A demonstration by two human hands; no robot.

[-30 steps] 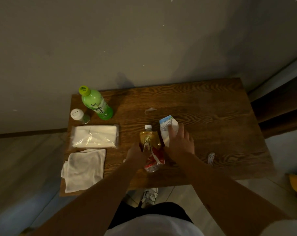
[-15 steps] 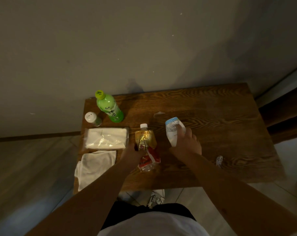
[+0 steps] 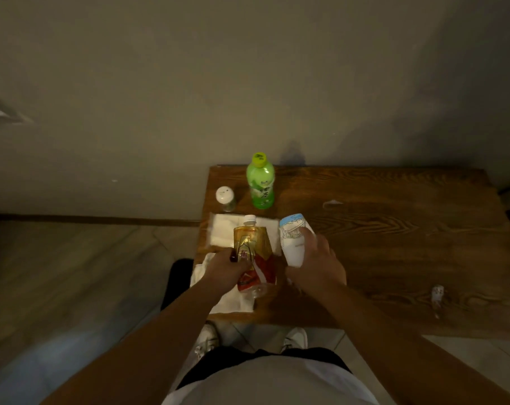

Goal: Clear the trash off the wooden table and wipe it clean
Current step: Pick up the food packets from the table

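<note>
Left hand (image 3: pixel 229 266) gripping crushed amber plastic bottle with red label (image 3: pixel 253 252) above white folded cloth (image 3: pixel 233 298) at left end of brown wooden table (image 3: pixel 393 229), right hand (image 3: pixel 316 264) clasping white-and-blue paper carton (image 3: pixel 293 239) beside it, small crumpled wrapper (image 3: pixel 437 293) near front right edge.

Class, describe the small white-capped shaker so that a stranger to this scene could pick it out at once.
Find the wooden table against the wall and go to its far left corner. Beside the green bottle, nearer the edge, stands the shaker: far shorter, with a rounded white cap on a clear body.
</note>
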